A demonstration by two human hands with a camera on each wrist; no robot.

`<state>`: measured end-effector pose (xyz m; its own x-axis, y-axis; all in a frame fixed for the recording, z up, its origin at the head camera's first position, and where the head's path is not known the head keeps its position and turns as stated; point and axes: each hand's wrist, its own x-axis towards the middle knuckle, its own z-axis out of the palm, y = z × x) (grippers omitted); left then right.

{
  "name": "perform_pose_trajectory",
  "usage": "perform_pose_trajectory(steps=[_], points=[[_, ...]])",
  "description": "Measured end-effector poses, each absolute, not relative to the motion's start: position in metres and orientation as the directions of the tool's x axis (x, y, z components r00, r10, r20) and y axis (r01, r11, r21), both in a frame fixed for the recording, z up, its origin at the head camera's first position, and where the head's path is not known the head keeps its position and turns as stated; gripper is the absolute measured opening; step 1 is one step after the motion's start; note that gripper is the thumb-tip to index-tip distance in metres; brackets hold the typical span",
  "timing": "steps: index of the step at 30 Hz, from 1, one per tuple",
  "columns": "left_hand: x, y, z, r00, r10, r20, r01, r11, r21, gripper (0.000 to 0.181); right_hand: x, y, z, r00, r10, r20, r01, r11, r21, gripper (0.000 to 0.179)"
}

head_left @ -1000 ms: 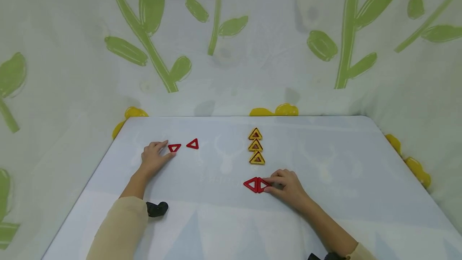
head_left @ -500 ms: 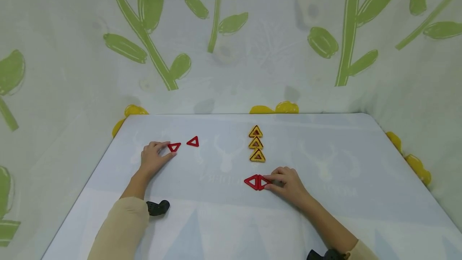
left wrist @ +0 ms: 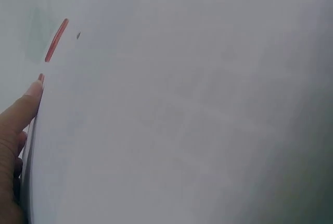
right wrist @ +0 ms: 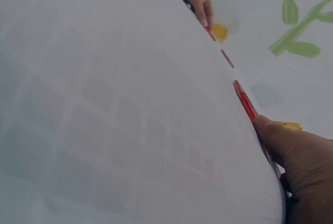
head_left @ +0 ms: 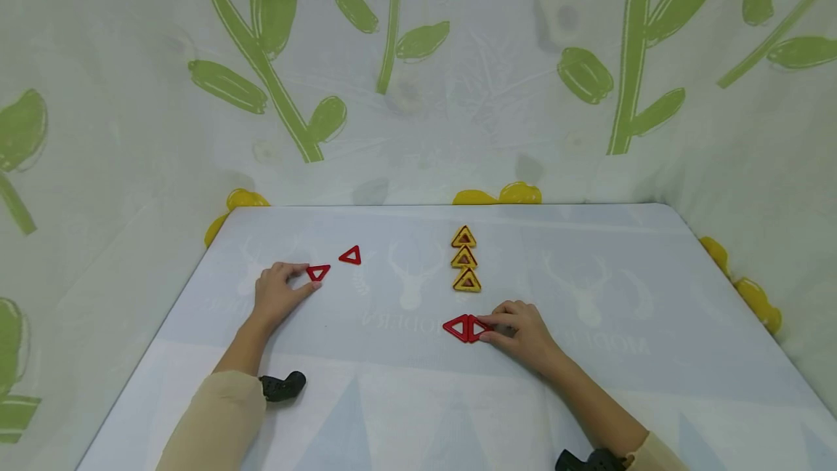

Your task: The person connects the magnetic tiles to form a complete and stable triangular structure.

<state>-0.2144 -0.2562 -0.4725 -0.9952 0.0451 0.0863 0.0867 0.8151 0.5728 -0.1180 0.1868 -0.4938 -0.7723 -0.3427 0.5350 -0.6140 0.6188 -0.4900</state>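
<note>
My left hand point(head_left: 277, 293) pinches a red open-centred triangle tile point(head_left: 318, 267) between thumb and fingertips, at the left of the table. Just beyond it to the right lies a second red triangle point(head_left: 350, 261). Nearer the middle, my right hand point(head_left: 523, 333) pinches one red triangle point(head_left: 471, 329) by its right point. Its flat side meets that of another red triangle point(head_left: 448, 328), and together they make a diamond. In the right wrist view the thumb point(right wrist: 265, 122) presses the red tile's edge point(right wrist: 244, 100). Fingers behind the thumb are partly hidden.
Three yellow triangle tiles point(head_left: 467, 289) stand in a column, point to base, beyond the red diamond. The pale cloth-covered table point(head_left: 405, 398) ends at a flower-patterned curtain point(head_left: 458, 129). Black wrist devices point(head_left: 284, 387) sit at both sleeves.
The left fingers have closed on the red triangle and drawn it slightly toward me, away from the second one. My right hand and the red diamond stay in place.
</note>
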Motion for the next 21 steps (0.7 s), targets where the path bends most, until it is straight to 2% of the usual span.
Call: perform_pose_trajectory(steps=[8, 21], points=[[-0.206, -0.252, -0.474, -0.99, 0.076, 0.123, 0.133, 0.81, 0.571, 0.052, -0.116, 0.185, -0.491, -0.809, -0.331, 0.486, -0.571, 0.64, -0.515, 0.029], [-0.195, -0.243, -0.475, -0.987, 0.105, 0.123, 0.158, 0.793, 0.588, 0.05, -0.116, 0.187, -0.494, -0.823, -0.327, 0.465, -0.551, 0.658, -0.513, 0.03]])
